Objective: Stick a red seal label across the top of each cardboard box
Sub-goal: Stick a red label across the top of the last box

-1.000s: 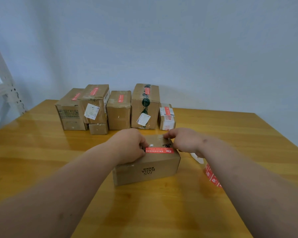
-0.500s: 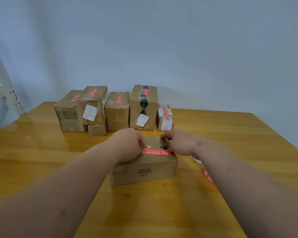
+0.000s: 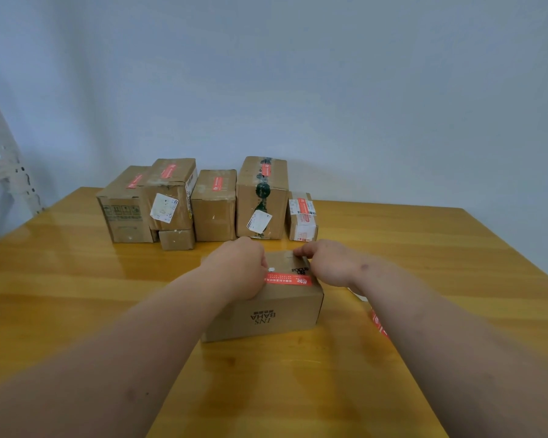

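A small cardboard box [image 3: 266, 317] printed "INS BAHA" stands at the middle of the wooden table [image 3: 76, 295]. A red seal label [image 3: 290, 279] lies across its top near the front edge. My left hand [image 3: 238, 267] is curled over the box's left top and covers the label's left end. My right hand [image 3: 326, 263] rests on the box's right top edge, just beside the label's right end, fingers bent toward the back. The label's right end is uncovered.
Several cardboard boxes [image 3: 214, 213] with red labels on top stand in a row at the back of the table. More red labels [image 3: 377, 324] and a white scrap [image 3: 356, 292] lie right of the box, partly hidden by my right forearm. A white shelf frame [image 3: 4, 172] stands at the far left.
My right hand has slid off the label's right end toward the back of the box top. My left hand stays on the left end. The view shifted slightly.
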The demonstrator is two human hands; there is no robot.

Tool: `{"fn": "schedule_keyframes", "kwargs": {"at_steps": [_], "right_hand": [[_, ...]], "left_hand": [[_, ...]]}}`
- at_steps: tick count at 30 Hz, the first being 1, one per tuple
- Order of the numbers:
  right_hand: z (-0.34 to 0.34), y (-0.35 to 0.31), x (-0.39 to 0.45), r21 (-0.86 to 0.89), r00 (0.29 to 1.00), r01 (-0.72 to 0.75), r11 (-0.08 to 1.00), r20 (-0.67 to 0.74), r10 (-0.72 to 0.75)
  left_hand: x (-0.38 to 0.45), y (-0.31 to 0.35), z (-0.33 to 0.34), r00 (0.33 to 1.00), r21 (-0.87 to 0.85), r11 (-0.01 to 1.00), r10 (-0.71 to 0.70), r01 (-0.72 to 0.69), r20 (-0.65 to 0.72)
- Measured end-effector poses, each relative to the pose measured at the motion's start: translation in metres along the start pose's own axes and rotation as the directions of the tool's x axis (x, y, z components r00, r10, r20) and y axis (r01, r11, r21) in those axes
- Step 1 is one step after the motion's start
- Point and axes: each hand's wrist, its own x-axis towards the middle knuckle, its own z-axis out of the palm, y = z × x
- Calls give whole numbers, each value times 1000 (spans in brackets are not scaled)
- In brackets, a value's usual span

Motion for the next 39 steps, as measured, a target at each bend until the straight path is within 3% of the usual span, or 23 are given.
{"fn": "schedule_keyframes", "kwargs": {"at_steps": [10, 19, 26, 31, 35, 39], "right_hand": [[-2, -3, -4, -25, 1000, -2, 1000, 26, 3], [-2, -1, -7, -7, 999, 6, 1000, 32, -6], [-1, 2, -2, -28, 999, 12, 1000, 53, -11], [-2, 6, -2, 25, 999, 28, 999, 43, -29], [-7, 4, -5, 170, 990, 40, 985, -142, -15], [-10, -1, -2, 326, 961, 111, 939, -276, -18]], "left_hand": [[-4, 8, -16, 994, -10, 998, 70, -69, 83], [-2, 2, -19, 991, -112, 987, 123, -117, 52], [-5, -4, -20, 990, -233, 963, 144, -137, 13], [-8, -15, -25, 996, -433, 898, 87, -84, -14], [-9, -25, -26, 999, -577, 816, 24, -33, -22], [-10, -28, -26, 998, -575, 816, 24, -56, -64]]}}
